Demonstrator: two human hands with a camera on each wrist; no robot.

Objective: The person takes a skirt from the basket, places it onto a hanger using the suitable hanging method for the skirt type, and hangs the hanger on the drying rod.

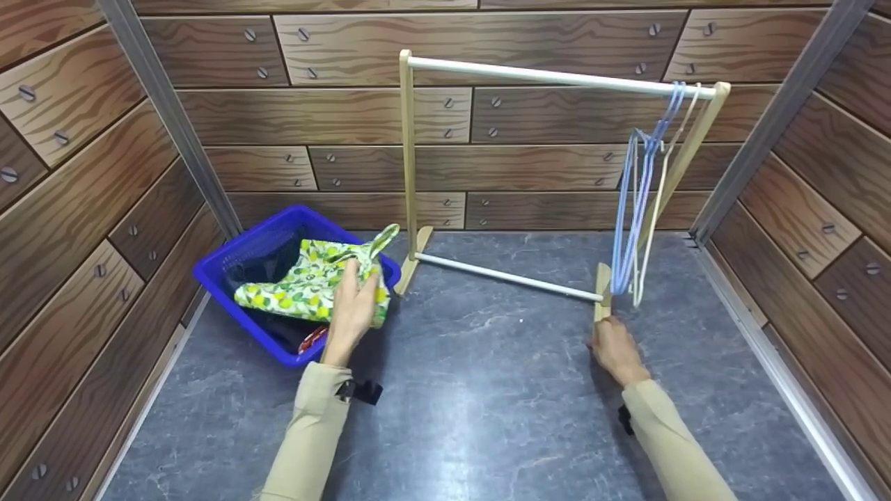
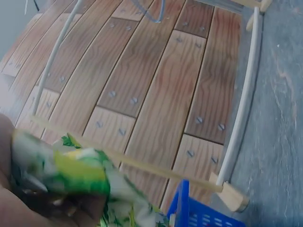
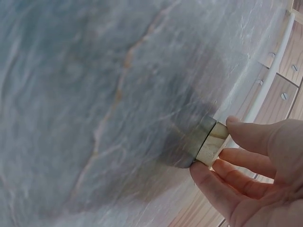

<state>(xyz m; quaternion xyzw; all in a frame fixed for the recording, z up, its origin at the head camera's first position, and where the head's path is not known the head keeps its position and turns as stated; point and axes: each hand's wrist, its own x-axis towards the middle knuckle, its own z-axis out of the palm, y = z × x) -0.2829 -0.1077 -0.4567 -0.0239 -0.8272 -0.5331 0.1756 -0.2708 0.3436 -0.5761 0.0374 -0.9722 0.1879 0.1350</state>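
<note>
My left hand grips a white cloth garment with a yellow lemon and green leaf print, a strap loop sticking up beyond the fingers. Part of the garment lies over a blue plastic basket. In the left wrist view the cloth is bunched against the palm, and its full shape is hidden by folds. At the right, my right hand pinches the front end of the wooden foot of a small clothes rack. The right wrist view shows thumb and fingers on either side of that foot end.
Blue hangers and a cream hanger hang at the right end of the rack's white top rail. A lower white rail joins the feet. Something red shows inside the basket. Wood-patterned walls enclose the grey surface.
</note>
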